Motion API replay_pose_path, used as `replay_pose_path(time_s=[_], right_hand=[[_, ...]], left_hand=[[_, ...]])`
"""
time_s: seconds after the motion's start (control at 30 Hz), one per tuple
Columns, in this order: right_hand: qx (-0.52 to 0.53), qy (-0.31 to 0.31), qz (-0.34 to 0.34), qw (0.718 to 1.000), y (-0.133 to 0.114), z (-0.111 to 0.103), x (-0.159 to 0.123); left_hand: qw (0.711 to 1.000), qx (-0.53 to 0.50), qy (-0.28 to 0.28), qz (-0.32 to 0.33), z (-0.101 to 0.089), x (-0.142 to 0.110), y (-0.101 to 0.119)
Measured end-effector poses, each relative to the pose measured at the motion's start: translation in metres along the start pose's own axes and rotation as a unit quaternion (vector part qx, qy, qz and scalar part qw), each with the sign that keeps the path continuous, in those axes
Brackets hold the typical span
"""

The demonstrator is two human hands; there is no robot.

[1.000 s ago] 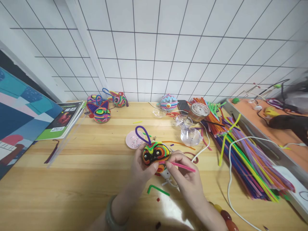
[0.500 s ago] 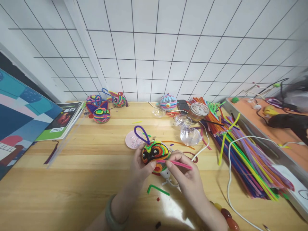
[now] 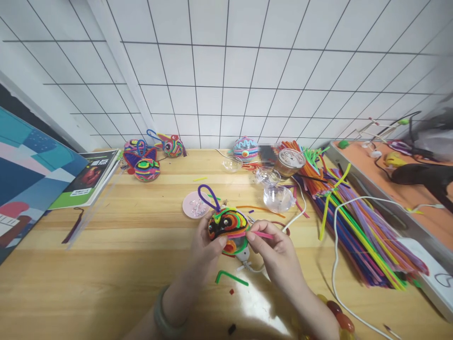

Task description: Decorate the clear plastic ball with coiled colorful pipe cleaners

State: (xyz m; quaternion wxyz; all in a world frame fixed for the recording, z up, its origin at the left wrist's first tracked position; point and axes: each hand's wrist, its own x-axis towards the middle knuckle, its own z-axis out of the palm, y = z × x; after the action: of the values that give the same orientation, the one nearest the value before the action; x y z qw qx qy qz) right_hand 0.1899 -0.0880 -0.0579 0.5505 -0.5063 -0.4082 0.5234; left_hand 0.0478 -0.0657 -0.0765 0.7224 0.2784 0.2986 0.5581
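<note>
A ball ornament (image 3: 228, 224) wrapped in many-coloured pipe cleaners, with a purple loop on top, sits in my left hand (image 3: 207, 248), whose fingers are closed round its left side and underside. My right hand (image 3: 278, 257) pinches a pink pipe cleaner (image 3: 262, 234) and presses its end against the ornament's right side. Both hands hover just above the wooden table (image 3: 123, 250), near its middle.
A big heap of coloured pipe cleaners (image 3: 357, 222) lies at the right, crossed by a white cable (image 3: 334, 264). Clear plastic half-spheres (image 3: 279, 197), a pink dish (image 3: 194, 206), finished ornaments (image 3: 146, 169) and a book (image 3: 90, 177) lie further back. A bent green piece (image 3: 230, 277) lies below the hands.
My right hand has worked the pink pipe cleaner further round the ornament, so less of it sticks out to the right. The ornament has turned slightly in my left hand.
</note>
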Motion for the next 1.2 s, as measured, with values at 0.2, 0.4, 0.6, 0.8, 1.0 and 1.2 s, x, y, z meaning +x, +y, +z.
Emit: replay_pose_path(time_s=[0.2,0.4,0.6,0.8,1.0,1.2], right_hand=[[0.006,-0.022,0.017,1.000,0.002,-0.005,0.005],[-0.022,-0.065,0.044,0.997,-0.012,-0.014,0.010],[-0.019,-0.092,0.069,0.993,-0.015,-0.023,0.014],[0.014,-0.126,0.099,0.987,-0.005,-0.030,0.018],[0.037,-0.147,0.116,0.982,-0.003,-0.034,0.018],[0.043,-0.150,0.128,0.979,-0.004,-0.034,0.020]], left_hand=[[1.000,0.001,-0.001,-0.005,-0.002,0.002,0.000],[0.999,0.003,-0.025,-0.046,-0.005,0.002,0.001],[0.996,-0.002,-0.050,-0.073,-0.008,0.002,0.000],[0.994,-0.010,-0.055,-0.090,-0.011,0.003,-0.002],[0.991,-0.025,-0.064,-0.114,-0.010,0.003,0.001],[0.988,-0.042,-0.093,-0.118,-0.011,0.004,0.002]])
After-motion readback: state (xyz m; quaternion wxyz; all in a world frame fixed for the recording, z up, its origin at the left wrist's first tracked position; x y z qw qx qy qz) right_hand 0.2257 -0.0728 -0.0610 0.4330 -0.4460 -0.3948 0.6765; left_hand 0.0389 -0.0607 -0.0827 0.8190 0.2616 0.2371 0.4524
